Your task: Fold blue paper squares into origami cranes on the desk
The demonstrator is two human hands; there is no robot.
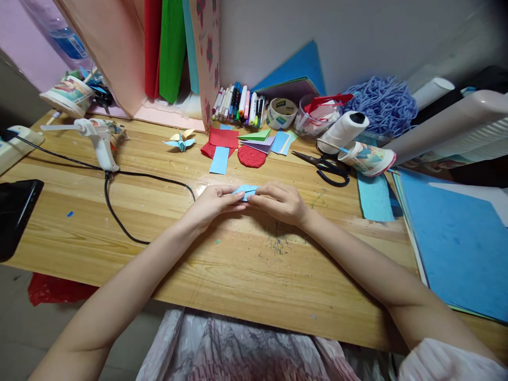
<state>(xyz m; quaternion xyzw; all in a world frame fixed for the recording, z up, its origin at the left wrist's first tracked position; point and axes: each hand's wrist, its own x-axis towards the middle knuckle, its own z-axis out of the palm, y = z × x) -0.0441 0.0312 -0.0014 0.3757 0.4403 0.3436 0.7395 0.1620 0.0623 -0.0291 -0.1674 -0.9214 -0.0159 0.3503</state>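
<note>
A small folded piece of light blue paper (246,191) is held between both hands over the middle of the wooden table. My left hand (216,203) pinches its left end, thumb on top and fingers beneath. The right end is gripped by my right hand (283,202), whose fingertips press on the paper and cover part of it. Just beyond the hands lie a light blue paper strip (219,160), red crepe paper (223,138), a red round piece (252,156) and a green folded sheet (257,135). Two folded paper cranes (181,142) stand left of these.
A white glue gun (97,140) stands at left, its black cable (115,214) looping over the table. Black scissors (327,168) lie at right, near a tipped paper cup (369,157). Blue paper sheets (464,238) cover the right side. Markers (240,106) and tape (281,112) line the back.
</note>
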